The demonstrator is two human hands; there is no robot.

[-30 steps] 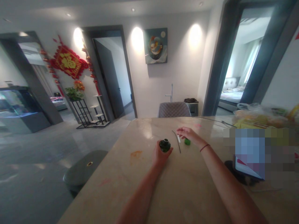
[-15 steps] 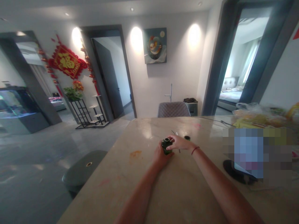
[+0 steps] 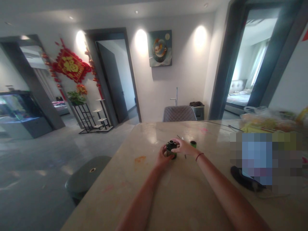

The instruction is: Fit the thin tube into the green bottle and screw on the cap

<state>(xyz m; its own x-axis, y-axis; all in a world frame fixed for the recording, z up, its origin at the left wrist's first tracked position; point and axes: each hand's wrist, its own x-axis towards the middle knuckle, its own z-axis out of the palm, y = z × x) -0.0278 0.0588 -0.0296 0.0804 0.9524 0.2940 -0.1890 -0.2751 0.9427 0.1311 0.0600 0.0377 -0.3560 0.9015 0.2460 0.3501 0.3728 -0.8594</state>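
Note:
A small dark green bottle with an open neck stands on the beige marble table. My left hand is wrapped round its left side. My right hand grips its right side, fingers curled by the neck. A green cap lies on the table just right of my right hand. A thin dark stick lies behind the hands, mostly hidden.
A black round object lies at the right. Bags and yellow packets crowd the far right. A grey chair stands at the table's far end and a round grey stool at its left.
My right hand left the green cap and moved left onto the bottle. Both hands now hold the bottle, which sits a little farther from me.

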